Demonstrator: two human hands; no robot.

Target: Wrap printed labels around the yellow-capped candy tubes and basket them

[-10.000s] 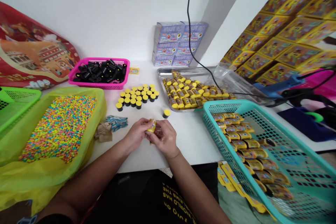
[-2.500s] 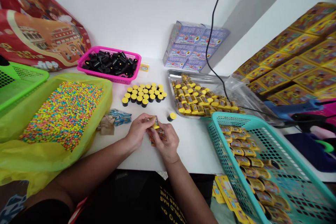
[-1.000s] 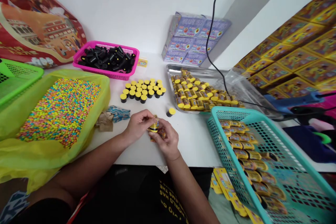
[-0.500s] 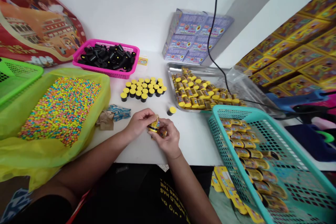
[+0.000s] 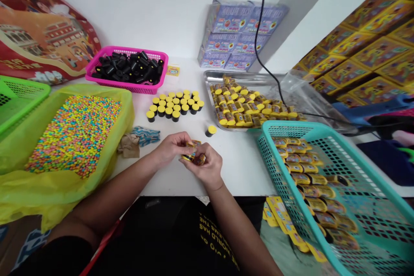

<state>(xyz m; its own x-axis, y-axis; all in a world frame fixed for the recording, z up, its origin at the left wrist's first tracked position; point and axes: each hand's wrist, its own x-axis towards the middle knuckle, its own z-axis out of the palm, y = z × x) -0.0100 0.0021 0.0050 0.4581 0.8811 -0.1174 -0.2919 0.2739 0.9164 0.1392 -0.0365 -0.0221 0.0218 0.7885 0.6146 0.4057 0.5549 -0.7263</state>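
Close to the table's front edge, my left hand (image 5: pixel 176 148) and my right hand (image 5: pixel 207 164) meet around a small yellow-labelled canister (image 5: pixel 190 155), both with fingers pinched on it. A second shiny wrapped piece (image 5: pixel 200 159) shows in my right palm, partly covered by the fingers. Just beyond my hands stands a single black canister with a yellow lid (image 5: pixel 211 130). Farther back, several black canisters with yellow lids (image 5: pixel 174 105) stand upright in a cluster. A crumpled brown and blue cloth (image 5: pixel 139 138) lies left of my left hand.
Left is a yellow-lined tub of coloured candies (image 5: pixel 129 116); behind it, a pink basket (image 5: pixel 126 85) of black canisters. A metal tray (image 5: pixel 207 78) holds wrapped yellow canisters, with purple boxes (image 5: pixel 237 36) behind. At right stands a teal basket (image 5: pixel 268 168); a black cable (image 5: pixel 258 39) hangs over the tray.
The canister has turned between my fingers, its yellow label now tilted more toward the top. My hands stay almost in place while the view shifts slightly.
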